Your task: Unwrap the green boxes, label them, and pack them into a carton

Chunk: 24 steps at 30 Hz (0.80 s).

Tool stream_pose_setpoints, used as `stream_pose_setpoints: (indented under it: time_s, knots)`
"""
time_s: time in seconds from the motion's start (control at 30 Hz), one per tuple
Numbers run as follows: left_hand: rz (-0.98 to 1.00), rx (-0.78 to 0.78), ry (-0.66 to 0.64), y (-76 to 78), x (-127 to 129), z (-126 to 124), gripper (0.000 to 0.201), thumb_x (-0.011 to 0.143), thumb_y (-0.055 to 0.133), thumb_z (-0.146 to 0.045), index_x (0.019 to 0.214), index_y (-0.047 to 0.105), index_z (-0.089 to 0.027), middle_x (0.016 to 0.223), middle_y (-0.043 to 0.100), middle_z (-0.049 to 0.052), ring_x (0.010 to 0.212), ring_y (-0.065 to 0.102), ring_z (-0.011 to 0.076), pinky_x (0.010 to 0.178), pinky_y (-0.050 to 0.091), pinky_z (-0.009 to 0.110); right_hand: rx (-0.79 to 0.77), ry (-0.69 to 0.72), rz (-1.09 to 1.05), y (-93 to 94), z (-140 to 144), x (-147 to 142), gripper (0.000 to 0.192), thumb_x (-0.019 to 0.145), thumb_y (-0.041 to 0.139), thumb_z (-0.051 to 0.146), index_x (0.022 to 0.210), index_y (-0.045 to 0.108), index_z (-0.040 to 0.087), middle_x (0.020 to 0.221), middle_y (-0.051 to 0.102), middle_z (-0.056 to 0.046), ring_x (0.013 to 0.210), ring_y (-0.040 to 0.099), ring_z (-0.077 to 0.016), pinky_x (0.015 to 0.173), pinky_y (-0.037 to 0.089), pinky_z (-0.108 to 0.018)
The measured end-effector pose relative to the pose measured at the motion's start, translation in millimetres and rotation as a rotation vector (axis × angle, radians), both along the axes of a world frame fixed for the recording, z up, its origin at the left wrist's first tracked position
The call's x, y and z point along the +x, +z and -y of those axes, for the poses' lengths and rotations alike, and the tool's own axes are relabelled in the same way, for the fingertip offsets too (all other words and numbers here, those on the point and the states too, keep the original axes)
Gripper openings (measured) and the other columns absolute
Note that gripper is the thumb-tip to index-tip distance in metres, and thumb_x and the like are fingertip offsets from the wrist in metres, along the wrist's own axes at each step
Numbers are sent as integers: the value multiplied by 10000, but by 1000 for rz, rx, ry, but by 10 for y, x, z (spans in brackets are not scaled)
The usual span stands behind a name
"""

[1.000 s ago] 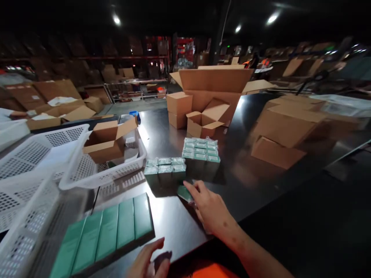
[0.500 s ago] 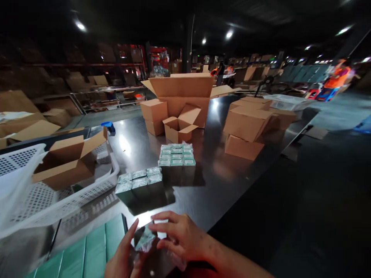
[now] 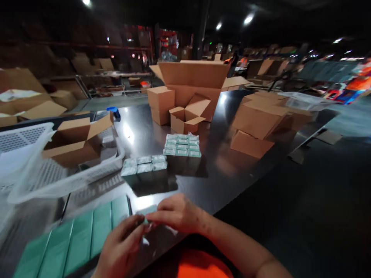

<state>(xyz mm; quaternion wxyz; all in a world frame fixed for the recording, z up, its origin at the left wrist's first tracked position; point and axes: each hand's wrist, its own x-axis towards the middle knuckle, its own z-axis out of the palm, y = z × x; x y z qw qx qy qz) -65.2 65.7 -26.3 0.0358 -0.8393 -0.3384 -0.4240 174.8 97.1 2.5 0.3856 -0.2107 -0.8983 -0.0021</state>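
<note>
Fingers (image 3: 136,224) of both hands pinching small green box (image 3: 147,211)

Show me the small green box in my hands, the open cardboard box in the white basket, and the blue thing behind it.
small green box (image 3: 146,211): head view, its top edge between the fingers.
open cardboard box (image 3: 75,139): head view, its front wall.
blue thing (image 3: 113,111): head view, its top.

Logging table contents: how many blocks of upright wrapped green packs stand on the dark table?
2. The nearer block stands just beyond the hands; the farther block stands behind it to the right, before the small open carton. Others may be hidden.
</note>
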Motion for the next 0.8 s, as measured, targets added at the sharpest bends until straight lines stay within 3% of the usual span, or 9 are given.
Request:
stream_pose_setpoints:
  time_s: [0.1,0.2,0.33,0.47,0.57,0.67,0.8]
  knots:
    - [7,54,-2,233,89,-1,182,912,496,-129,971,653,-201,834,674,59,694,683,167,587,578,235,-26,-5,29,101,-8,23,212,1017,544,285,943,723,198,908,743,-20,735,685,-93,639,519,-186]
    - [-6,10,-15,319,130,4,132,969,488,-179,978,619,-175,811,629,49,670,631,149,573,543,229,-51,74,-43,82,-52,19,160,1001,555,226,908,680,190,1109,758,-61,842,716,-118,726,550,-215]
    - [-35,-80,-27,278,108,31,138,984,492,-237,907,588,-175,855,645,64,692,621,150,586,521,236,-127,270,-153,9,-77,-32,111,1009,520,207,954,614,185,1042,777,-88,765,714,-120,657,521,-228]
    - [-135,-48,-37,297,94,36,250,1019,411,-276,869,580,-168,795,648,59,616,585,154,536,457,261,-120,325,-166,11,-53,-63,211,1056,431,294,940,577,194,842,737,-28,625,637,-100,587,470,-232]
    - [-208,-21,-35,345,102,25,304,1036,413,-326,834,579,-170,718,619,34,566,551,150,498,402,261,-39,251,-135,36,-56,-49,219,1045,462,275,888,595,200,724,647,4,581,568,-103,553,421,-241]
    - [-279,-35,0,365,109,34,259,1021,452,-289,831,583,-173,728,622,32,573,554,149,492,380,254,50,88,-49,41,-55,-2,310,1056,449,371,831,594,214,741,652,1,590,575,-106,574,445,-252]
    - [-373,-136,87,327,99,65,146,963,465,-175,889,591,-171,1091,697,116,722,647,178,557,464,274,18,-68,19,-13,-3,89,380,1040,403,517,922,611,222,933,720,-66,739,681,-164,679,551,-296]
